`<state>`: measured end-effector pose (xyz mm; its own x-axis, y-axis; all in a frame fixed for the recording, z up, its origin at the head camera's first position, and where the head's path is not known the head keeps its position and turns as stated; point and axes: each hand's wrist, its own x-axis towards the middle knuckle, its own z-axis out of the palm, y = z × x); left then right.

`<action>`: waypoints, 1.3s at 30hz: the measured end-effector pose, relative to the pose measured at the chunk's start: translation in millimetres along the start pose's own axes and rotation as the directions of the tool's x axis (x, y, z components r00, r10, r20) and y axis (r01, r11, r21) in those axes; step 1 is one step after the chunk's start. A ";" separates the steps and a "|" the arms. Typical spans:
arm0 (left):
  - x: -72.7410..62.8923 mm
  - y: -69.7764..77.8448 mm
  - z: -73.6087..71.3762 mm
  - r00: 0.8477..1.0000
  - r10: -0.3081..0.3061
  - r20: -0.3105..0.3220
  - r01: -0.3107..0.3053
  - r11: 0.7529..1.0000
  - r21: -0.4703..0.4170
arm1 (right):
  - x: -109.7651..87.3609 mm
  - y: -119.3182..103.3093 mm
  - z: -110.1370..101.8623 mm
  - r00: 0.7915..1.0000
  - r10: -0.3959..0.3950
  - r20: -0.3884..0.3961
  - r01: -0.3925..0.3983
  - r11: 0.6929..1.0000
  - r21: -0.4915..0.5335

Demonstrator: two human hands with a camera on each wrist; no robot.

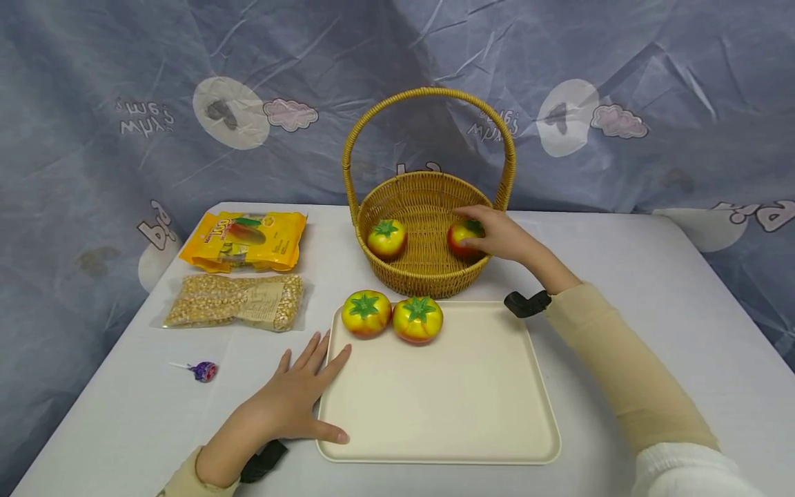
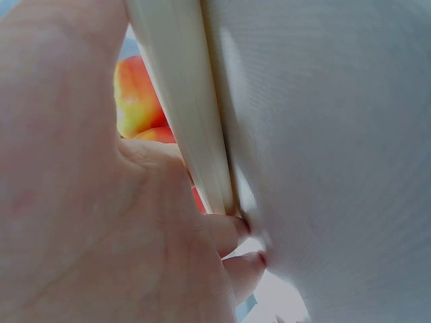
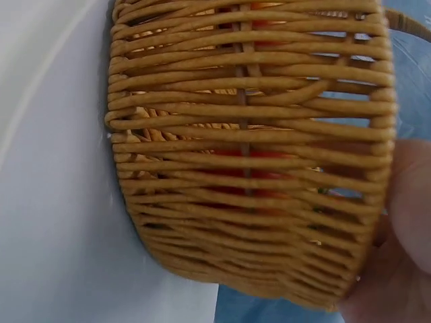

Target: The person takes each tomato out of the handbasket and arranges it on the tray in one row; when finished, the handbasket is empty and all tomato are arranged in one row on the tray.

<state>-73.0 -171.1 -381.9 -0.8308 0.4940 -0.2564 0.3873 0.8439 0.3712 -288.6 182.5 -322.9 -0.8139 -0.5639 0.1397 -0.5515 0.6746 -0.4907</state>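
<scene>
My right hand (image 1: 497,231) reaches over the rim of a wicker basket (image 1: 428,283) and holds a red and yellow tomato (image 1: 459,238), thumb and fingers curved round it. Another tomato (image 1: 387,239) lies at the basket's left side. In the right wrist view the woven wall (image 3: 249,148) hides most of the fruit. My left hand (image 1: 292,397) rests with spread fingers across the left edge of a cream tray (image 1: 441,400). Two tomatoes, one on the left (image 1: 366,314) and one on the right (image 1: 418,319), sit side by side near the tray's far left corner.
Left of the basket lie a yellow mango-printed packet (image 1: 248,241) and a clear bag of corn kernels (image 1: 236,301). A purple-wrapped lollipop (image 1: 203,371) is nearer, left of my left hand. The basket's tall handle (image 1: 428,92) arches up before a grey-blue cloth backdrop (image 1: 373,41).
</scene>
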 end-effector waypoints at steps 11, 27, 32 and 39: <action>-0.3 0.4 0.2 1.000 0.005 -0.001 -0.005 1.000 0.000 | 29.8 3.7 6.3 0.998 0.002 0.057 0.001 0.998 -0.059; 0.4 0.3 -0.3 1.000 -0.005 0.006 0.005 1.000 0.001 | 46.0 4.4 5.4 0.979 0.122 0.163 -0.111 0.991 -0.071; -0.1 1.4 -1.3 1.000 -0.003 0.007 0.003 1.000 -0.002 | 46.3 5.5 6.7 0.977 0.139 0.163 -0.127 0.988 -0.084; -0.7 2.1 -1.7 1.000 -0.001 0.008 0.001 1.000 -0.001 | 42.4 4.1 8.4 0.990 0.080 0.119 -0.074 0.996 -0.049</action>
<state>-72.2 -170.0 -379.4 -0.8281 0.4945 -0.2640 0.3859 0.8445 0.3714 -323.9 157.4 -326.2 -0.8277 -0.5612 -0.0036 -0.4978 0.7371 -0.4571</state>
